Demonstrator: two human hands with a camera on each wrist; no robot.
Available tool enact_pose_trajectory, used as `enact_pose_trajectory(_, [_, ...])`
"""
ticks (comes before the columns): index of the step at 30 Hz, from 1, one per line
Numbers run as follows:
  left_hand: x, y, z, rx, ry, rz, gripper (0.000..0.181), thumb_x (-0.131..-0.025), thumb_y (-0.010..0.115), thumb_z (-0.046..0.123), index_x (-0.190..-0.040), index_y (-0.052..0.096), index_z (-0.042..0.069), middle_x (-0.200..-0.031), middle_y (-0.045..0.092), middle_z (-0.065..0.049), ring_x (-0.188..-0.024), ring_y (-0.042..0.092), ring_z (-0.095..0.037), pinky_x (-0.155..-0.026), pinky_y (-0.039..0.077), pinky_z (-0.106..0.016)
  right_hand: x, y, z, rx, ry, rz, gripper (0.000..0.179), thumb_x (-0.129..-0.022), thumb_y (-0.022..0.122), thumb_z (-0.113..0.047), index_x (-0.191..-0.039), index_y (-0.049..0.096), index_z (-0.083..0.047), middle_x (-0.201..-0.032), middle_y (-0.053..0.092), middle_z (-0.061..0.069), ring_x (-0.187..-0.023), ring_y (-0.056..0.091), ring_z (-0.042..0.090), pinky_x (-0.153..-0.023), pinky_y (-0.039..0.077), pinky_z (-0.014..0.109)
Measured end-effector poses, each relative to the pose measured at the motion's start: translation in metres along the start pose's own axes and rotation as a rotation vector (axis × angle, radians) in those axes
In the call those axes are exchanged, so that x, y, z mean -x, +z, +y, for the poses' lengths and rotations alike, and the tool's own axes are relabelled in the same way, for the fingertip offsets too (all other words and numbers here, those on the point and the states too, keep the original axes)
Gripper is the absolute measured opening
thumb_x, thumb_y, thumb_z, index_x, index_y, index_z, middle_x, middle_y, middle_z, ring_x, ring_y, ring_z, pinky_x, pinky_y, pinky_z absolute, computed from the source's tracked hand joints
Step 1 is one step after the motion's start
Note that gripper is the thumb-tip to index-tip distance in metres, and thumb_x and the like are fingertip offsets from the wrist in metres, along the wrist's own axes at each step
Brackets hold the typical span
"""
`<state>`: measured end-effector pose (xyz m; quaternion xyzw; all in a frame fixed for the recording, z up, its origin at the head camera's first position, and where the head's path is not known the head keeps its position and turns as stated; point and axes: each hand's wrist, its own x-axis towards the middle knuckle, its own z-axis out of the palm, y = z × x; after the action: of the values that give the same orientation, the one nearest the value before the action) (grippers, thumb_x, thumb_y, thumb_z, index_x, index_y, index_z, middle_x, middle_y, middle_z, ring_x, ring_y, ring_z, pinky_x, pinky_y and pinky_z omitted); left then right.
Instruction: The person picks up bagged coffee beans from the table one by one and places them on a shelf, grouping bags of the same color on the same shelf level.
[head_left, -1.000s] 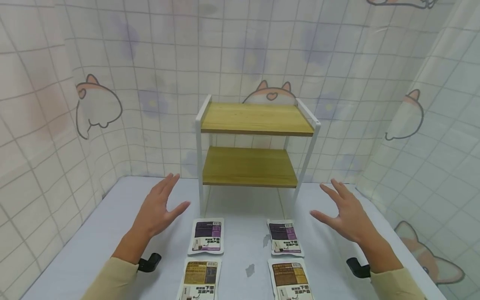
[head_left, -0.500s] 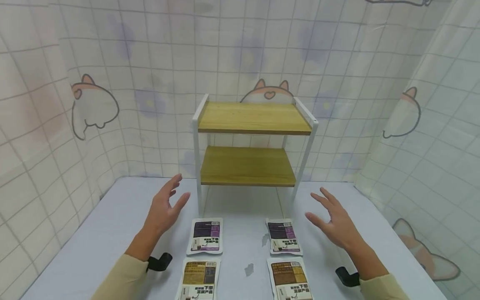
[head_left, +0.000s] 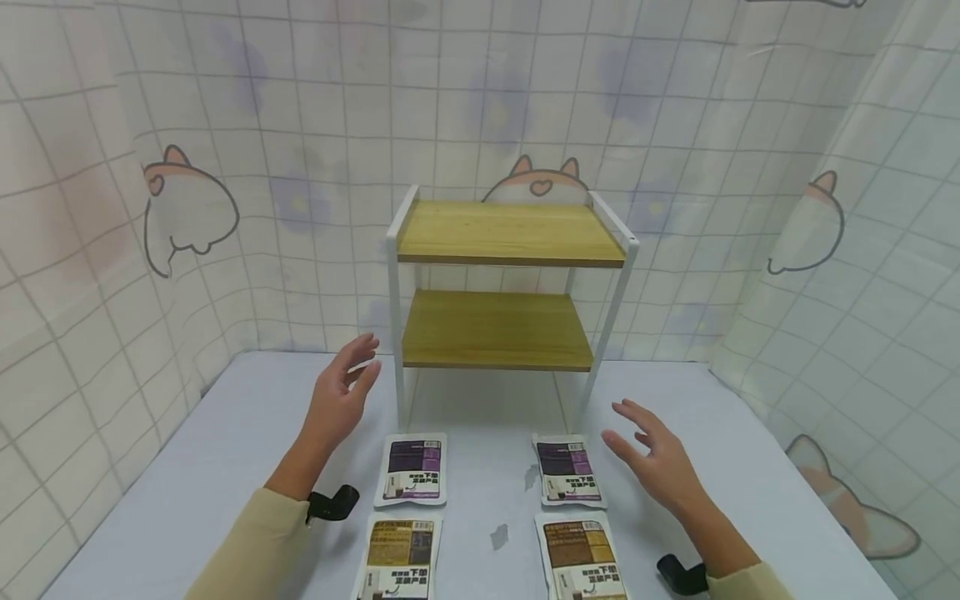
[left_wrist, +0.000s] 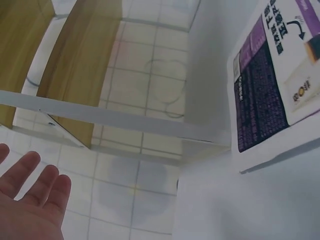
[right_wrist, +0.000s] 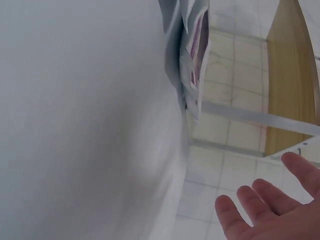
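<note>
My left hand (head_left: 339,398) hovers above the table just left of the shelf rack, its fingers relaxed and holding nothing. On the other side, my right hand (head_left: 654,462) hangs over the table, right of the purple-labelled pouches, also with nothing in it. Two pouches with dark purple labels, a left one (head_left: 412,469) and a right one (head_left: 569,471), lie flat before the rack. Nearer me lie two pouches with brown-yellow labels, a left one (head_left: 399,557) and a right one (head_left: 582,557), cut off by the frame's bottom edge.
A two-tier rack with a wooden upper shelf (head_left: 512,233), a wooden lower shelf (head_left: 497,331) and white side frames stands at the back of the white table (head_left: 480,517). A gridded curtain (head_left: 322,125) with cartoon animals surrounds the table on three sides.
My left hand has moved right and slightly up, towards the rack. The right hand has shifted left and nearer to me, closer to the right purple pouch. The pouches and rack stay put.
</note>
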<state>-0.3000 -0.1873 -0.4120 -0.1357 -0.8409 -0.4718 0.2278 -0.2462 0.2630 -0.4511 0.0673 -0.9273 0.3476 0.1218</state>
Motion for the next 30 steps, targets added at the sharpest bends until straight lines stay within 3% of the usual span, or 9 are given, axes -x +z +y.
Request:
enact_pose_trajectory(10, [-0.013, -0.001, 0.007, 0.076, -0.045, -0.024, 0.048, -0.109, 0.050, 0.034, -0.152, 0.045, 0.016, -0.147, 0.058, -0.013, -0.139, 0.052, -0.032, -0.114, 0.044, -0.055, 0.005, 0.008, -0.001, -0.130, 0.109, -0.074, 0.066, -0.100, 0.063, -0.048, -0.152, 0.047, -0.010, -0.160, 0.043, 0.017, -0.146, 0.043, 0.041, -0.112, 0.045, 0.057])
enact_pose_trajectory(20, [-0.021, -0.002, 0.015, 0.090, -0.030, -0.052, 0.049, -0.106, 0.057, 0.035, -0.150, 0.050, 0.015, -0.144, 0.059, -0.009, -0.134, 0.057, -0.028, -0.109, 0.050, -0.049, 0.008, 0.012, 0.001, -0.286, 0.262, -0.145, 0.071, -0.095, 0.068, -0.051, -0.151, 0.048, -0.012, -0.159, 0.046, 0.015, -0.145, 0.046, 0.038, -0.114, 0.037, 0.068])
enact_pose_trajectory(30, [-0.030, -0.006, 0.017, 0.089, -0.044, -0.069, 0.050, -0.104, 0.059, 0.040, -0.148, 0.051, 0.018, -0.144, 0.059, -0.006, -0.133, 0.057, -0.024, -0.108, 0.052, -0.038, 0.013, 0.017, -0.008, -0.402, 0.349, -0.167, 0.068, -0.094, 0.073, -0.044, -0.148, 0.052, -0.008, -0.153, 0.053, 0.016, -0.139, 0.053, 0.036, -0.113, 0.045, 0.057])
